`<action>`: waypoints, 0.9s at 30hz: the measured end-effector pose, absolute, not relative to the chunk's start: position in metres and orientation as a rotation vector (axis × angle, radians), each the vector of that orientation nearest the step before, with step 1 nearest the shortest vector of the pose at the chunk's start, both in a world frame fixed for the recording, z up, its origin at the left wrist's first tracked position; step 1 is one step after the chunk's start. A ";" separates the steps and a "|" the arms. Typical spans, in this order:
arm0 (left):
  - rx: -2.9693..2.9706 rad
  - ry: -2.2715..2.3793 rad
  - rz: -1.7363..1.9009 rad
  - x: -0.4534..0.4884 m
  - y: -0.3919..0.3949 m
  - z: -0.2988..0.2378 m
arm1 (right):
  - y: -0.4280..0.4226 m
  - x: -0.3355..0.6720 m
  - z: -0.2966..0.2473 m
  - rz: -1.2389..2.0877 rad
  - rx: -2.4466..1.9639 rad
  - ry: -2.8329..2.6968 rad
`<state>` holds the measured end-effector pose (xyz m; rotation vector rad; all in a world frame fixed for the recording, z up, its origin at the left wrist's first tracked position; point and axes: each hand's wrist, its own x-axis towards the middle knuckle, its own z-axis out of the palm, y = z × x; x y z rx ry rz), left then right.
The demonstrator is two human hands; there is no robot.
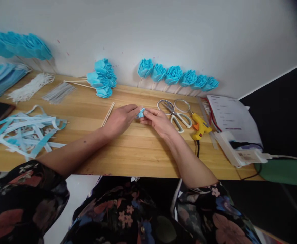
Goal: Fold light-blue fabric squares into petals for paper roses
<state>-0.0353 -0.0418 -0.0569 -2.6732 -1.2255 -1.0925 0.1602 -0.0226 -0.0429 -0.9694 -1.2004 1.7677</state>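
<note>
Between my two hands, over the middle of the wooden table (138, 152), is a small folded piece of light blue fabric (141, 113). My left hand (120, 118) pinches it from the left, its fingers closed. From the right, my right hand (157, 121) grips it with thumb and fingers. Part of the piece is hidden by the fingertips. Thin wooden sticks (107, 114) lie just left of my left hand. Scissors with white handles (177, 117) rest to the right of my right hand, beside two rings of wire or tape (182, 105).
Blue fabric roses on sticks (173, 75) lean against the wall, with more roses (101, 79) lying left. Fabric strips (28, 130), white cords (33, 87), grey wires (59, 93) and stacked masks (3, 79) fill the left. A yellow glue gun (200, 127) and power strip (230, 149) are right.
</note>
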 end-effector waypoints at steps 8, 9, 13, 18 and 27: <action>-2.730 -1.277 -1.020 -0.034 -0.045 -0.054 | -0.025 0.158 -0.040 1.735 -1.034 -1.248; -2.733 -1.281 -1.025 -0.034 -0.045 -0.055 | -0.025 0.157 -0.041 1.732 -1.044 -1.246; -2.792 -1.282 -1.147 -0.036 -0.043 -0.056 | -0.025 0.158 -0.044 1.758 -1.050 -1.215; -2.914 -1.467 -1.653 -0.043 -0.035 -0.054 | -0.024 0.160 -0.041 1.685 -1.020 -1.192; -2.900 -2.211 -2.336 -0.044 -0.036 -0.042 | -0.024 0.164 -0.038 1.619 -0.987 -1.216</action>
